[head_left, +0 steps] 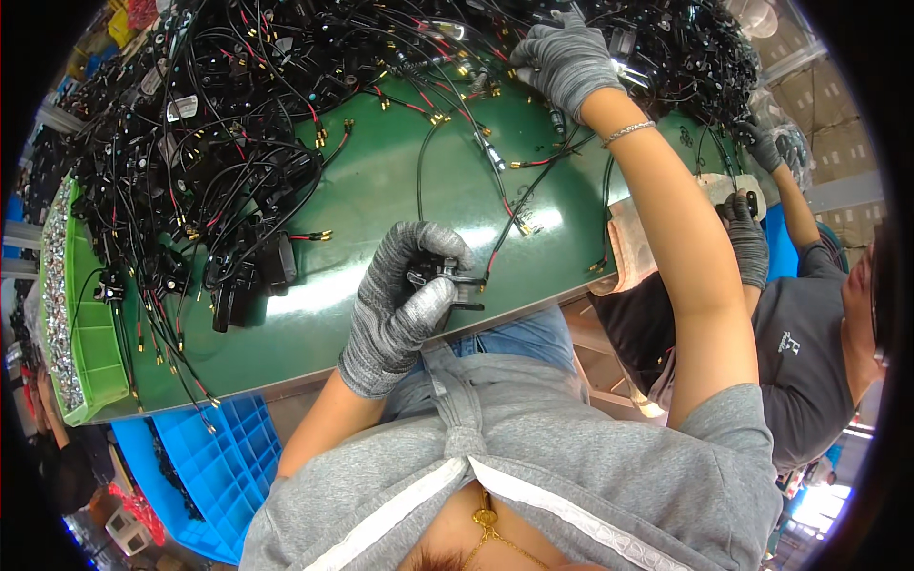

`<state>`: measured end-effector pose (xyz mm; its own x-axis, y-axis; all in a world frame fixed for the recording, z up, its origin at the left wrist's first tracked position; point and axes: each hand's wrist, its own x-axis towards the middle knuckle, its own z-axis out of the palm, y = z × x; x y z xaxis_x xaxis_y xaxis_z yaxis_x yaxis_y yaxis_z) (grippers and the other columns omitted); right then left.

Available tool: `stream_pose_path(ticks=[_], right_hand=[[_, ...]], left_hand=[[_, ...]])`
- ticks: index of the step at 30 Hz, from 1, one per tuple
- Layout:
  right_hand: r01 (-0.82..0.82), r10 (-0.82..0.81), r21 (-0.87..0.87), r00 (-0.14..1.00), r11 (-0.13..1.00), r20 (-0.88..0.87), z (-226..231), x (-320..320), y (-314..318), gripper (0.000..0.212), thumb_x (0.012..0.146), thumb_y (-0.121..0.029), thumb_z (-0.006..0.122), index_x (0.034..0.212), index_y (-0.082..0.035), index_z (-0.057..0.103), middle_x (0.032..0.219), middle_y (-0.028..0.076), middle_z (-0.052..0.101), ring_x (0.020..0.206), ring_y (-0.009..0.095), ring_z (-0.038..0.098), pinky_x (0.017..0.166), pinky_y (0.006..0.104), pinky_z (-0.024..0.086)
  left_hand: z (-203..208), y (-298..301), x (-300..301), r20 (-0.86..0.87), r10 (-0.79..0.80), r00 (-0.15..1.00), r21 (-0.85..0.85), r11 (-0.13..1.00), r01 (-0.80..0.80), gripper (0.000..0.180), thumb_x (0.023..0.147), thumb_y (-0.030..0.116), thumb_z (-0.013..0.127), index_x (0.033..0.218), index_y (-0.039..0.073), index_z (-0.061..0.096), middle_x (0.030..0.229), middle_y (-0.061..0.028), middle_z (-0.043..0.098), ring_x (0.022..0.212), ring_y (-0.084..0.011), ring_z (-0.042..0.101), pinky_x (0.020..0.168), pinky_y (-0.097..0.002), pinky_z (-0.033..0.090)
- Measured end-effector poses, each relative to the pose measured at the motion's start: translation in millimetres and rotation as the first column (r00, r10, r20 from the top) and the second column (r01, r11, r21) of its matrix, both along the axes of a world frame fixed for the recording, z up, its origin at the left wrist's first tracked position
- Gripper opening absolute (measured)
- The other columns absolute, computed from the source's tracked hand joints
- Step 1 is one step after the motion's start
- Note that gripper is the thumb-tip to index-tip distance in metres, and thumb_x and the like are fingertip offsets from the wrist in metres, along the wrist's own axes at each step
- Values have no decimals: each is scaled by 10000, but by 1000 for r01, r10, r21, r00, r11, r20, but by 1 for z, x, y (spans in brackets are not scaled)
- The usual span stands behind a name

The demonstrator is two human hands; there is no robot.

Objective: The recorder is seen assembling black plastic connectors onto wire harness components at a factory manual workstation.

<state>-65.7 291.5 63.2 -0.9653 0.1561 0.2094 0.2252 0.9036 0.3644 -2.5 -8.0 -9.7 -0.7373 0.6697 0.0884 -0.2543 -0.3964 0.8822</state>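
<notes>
My left hand [400,309], in a grey knitted glove, is closed on a small black plastic part [443,276] just above the table's near edge. Its thumb and forefinger pinch the part, and a dark cable runs from it up and to the right. At arm's length my right hand [568,65], gloved alike, reaches into the far heap of black cabled parts [657,43]. Those fingers look apart and partly bent; no held thing shows, though the heap hides some of the tips. Cables with red wires and brass-coloured ends [433,119] lie nearby.
More black parts pile up on the left of the green table [371,200]. A green bin [95,352] of small shiny pieces stands at the left edge, a blue crate [224,466] below it. To the right, a co-worker [800,352] in gloves handles a dark part.
</notes>
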Motion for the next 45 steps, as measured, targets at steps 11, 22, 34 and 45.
stream_pose_path(ticks=[11, 22, 34, 45], right_hand=[[-242, 217, -16, 897, 970, -385, 14, 20, 8, 140, 655, -242, 762, 776, -216, 696, 799, -14, 646, 867, 167, 592, 982, 361, 366], [-726, 653, -497, 670, 475, -354, 28, 105, -124, 228, 645, -255, 794, 824, -129, 730, 891, 23, 643, 1017, 280, 547, 929, 443, 431], [-768, 473, -588, 628, 253, -618, 62, 99, -151, 218, 748, -202, 710, 958, -149, 694, 936, 74, 628, 901, 203, 566, 834, 351, 438], [-547, -64, -236, 473, -803, -879, 25, 108, -122, 426, 939, -117, 382, 1348, -36, 466, 1034, 92, 477, 853, 162, 434, 668, 282, 439]], left_hand=[[2, 8, -4, 33, -10, 999, 121, 993, 6, 357, 917, 317, 563, 1137, 38, 535, 1003, -139, 599, 916, -210, 610, 777, -318, 542], [14, 3, -2, 98, 53, 994, 44, 997, -57, 343, 946, 270, 540, 1212, 55, 512, 1075, -53, 574, 1011, -133, 551, 895, -287, 465], [11, 1, -4, 106, 9, 994, 85, 996, -18, 341, 933, 260, 519, 1199, 46, 514, 1031, -61, 573, 954, -143, 573, 881, -290, 474], [9, 3, -4, 67, -67, 995, 117, 991, 59, 364, 914, 262, 544, 1214, 58, 514, 1007, -63, 569, 948, -141, 564, 872, -296, 470]])
